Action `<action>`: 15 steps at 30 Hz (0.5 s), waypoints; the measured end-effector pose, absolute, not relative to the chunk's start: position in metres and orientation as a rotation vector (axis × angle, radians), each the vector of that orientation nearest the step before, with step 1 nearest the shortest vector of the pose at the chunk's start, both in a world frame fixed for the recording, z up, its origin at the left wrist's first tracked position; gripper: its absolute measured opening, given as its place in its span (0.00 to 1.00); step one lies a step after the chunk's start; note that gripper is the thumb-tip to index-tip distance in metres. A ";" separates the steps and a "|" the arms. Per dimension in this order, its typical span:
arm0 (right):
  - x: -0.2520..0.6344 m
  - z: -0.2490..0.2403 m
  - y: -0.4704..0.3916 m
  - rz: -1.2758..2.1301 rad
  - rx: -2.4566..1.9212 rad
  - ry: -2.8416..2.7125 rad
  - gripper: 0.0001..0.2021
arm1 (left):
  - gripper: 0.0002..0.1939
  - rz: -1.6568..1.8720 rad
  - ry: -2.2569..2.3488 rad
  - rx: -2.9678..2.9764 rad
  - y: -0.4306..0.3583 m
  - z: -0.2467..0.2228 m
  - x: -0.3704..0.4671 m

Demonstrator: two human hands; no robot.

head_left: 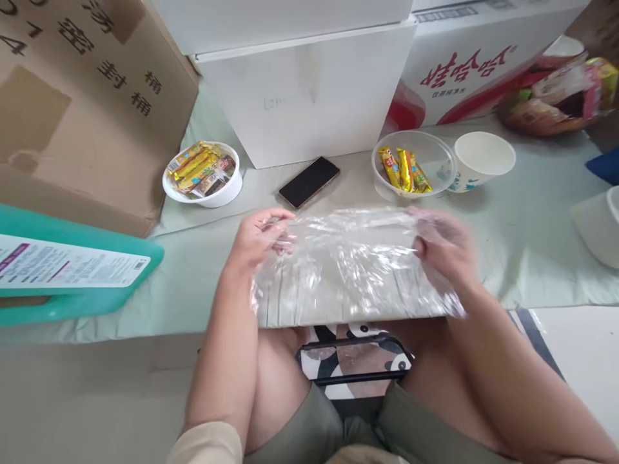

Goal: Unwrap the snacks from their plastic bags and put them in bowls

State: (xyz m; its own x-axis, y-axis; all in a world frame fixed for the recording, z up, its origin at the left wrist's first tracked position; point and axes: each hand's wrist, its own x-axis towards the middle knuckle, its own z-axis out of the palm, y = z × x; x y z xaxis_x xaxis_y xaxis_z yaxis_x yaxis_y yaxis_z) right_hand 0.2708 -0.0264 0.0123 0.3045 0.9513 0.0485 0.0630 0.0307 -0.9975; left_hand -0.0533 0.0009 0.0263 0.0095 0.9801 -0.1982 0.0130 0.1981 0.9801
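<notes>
Left hand [267, 236] and right hand [442, 248] hold a clear, crinkled plastic film [343, 270] between them, drawn out wide and nearer the body than the flat black phone [310, 182]. Thumb and fingers of the left hand pinch the film's left end; the right hand is blurred and seems to pinch the other end, though its exact grip cannot be told. Whether the film touches the pale green, cloth-covered worktop [527, 241] is unclear.

As I judge it, handling of the film is partway: it is already spread between the hands, not yet let go, and nothing shows inside it. What is left beyond that cannot be read from this view.

By count — one film, one phone. Left of the phone: one white round plastic tub [225, 196] of wrapped snacks, too overlapped to number; farther left, one large brown cardboard carton [97, 122] and one teal plastic jug [82, 267] with a white label. Right of the phone: one clear round plastic tub [438, 153] with three yellow snack packets [406, 169] that I can make out, then one white paper cup [483, 161], and, farthest right, one white container [602, 225] cut off by the edge of view. Behind the phone: at least two plain white cartons [314, 96] — and, behind to its right, one white carton with red lettering [467, 80]
</notes>
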 end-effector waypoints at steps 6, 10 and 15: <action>0.263 -0.013 -0.003 1.079 -1.307 -0.809 0.07 | 0.20 0.963 1.206 0.970 0.016 -0.002 -0.056; 0.268 -0.010 -0.008 1.009 -1.158 -0.860 0.07 | 0.19 0.984 1.116 0.940 0.008 0.008 -0.064; 0.270 -0.009 -0.008 0.908 -1.107 -0.933 0.08 | 0.16 0.977 1.193 0.959 0.009 0.011 -0.063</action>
State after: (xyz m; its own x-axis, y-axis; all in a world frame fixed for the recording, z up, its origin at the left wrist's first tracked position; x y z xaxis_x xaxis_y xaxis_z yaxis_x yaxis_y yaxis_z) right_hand 0.2699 -0.0081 -0.0092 0.3399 0.9285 0.1492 -0.1237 0.2014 -0.9717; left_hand -0.0629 0.0085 0.0114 0.1042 0.9530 -0.2844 -0.0913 0.2939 0.9515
